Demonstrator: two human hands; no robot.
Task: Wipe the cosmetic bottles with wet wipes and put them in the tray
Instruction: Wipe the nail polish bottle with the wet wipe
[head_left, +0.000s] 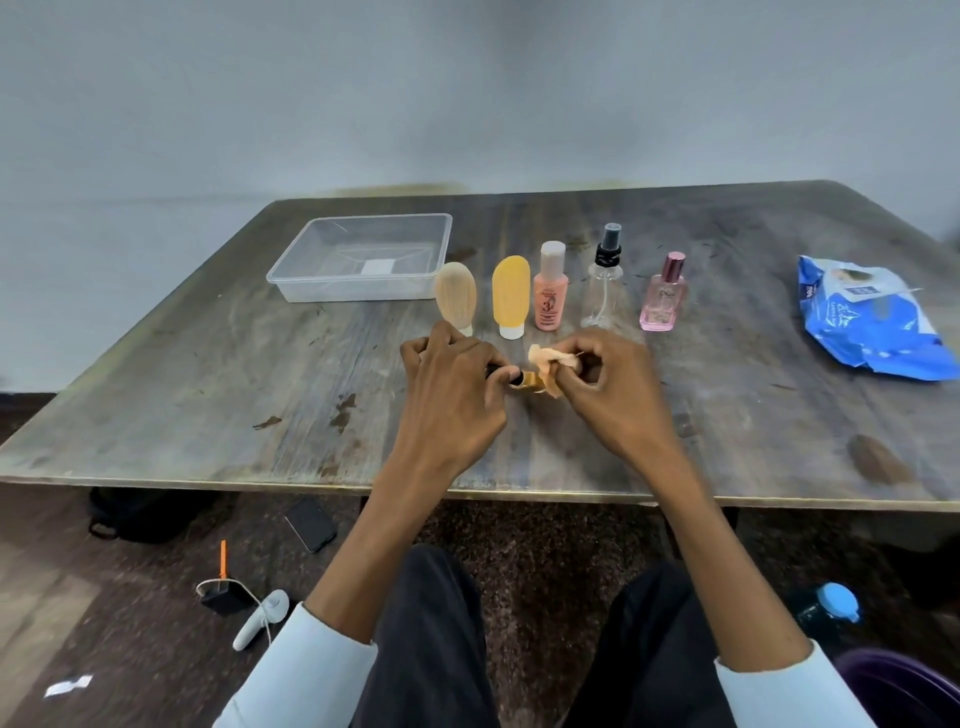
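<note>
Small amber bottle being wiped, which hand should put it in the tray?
Left, probably. The left hand already grips the small amber bottle, and the clear tray sits on its side. The right hand holds the wet wipe.

A worn wooden table (218, 384) carried a clear tray (311, 291) near its far left corner, five cosmetic bottles (550, 293) in a central row, and a blue wipes pack (872, 327) at its right edge.
</note>
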